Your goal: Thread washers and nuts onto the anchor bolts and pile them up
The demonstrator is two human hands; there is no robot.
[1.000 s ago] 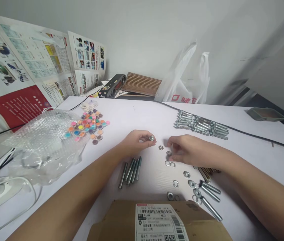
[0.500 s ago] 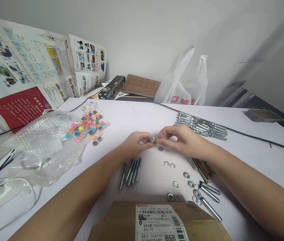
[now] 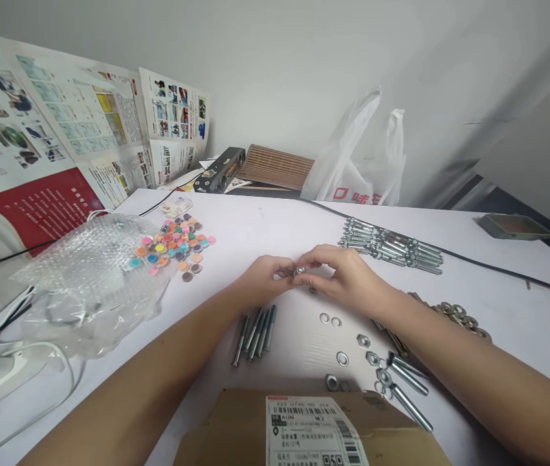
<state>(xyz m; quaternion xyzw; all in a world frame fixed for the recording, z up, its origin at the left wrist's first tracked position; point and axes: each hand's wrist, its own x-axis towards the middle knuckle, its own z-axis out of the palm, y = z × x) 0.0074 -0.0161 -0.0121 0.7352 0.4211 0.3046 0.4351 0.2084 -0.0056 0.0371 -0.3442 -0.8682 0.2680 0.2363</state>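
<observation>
Above the middle of the white table my left hand (image 3: 268, 278) is closed round a metal bolt (image 3: 299, 270), whose end pokes out between thumb and forefinger. My right hand (image 3: 340, 275) pinches that same end with thumb and forefinger; whether a nut or washer sits there is too small to tell. Partly under the right hand lies a small nut (image 3: 312, 290). Nearer to me are two flat washers (image 3: 324, 318), another washer (image 3: 342, 358) and loose hex nuts (image 3: 363, 341). Several long bolts (image 3: 254, 336) lie below my left wrist.
In front stands a cardboard box (image 3: 226, 427). Metal sleeves (image 3: 408, 375) and brass-coloured rings (image 3: 459, 315) lie near my right forearm. Assembled bolts (image 3: 391, 246) are lined up behind. On the left are bubble wrap (image 3: 95, 259) and coloured discs (image 3: 178, 243). A black cable (image 3: 488, 259) crosses the back.
My right hand has moved left, and its fingertips now meet the bolt's end in my left hand. The view has shifted slightly, and rings beyond my right forearm have come into sight.
</observation>
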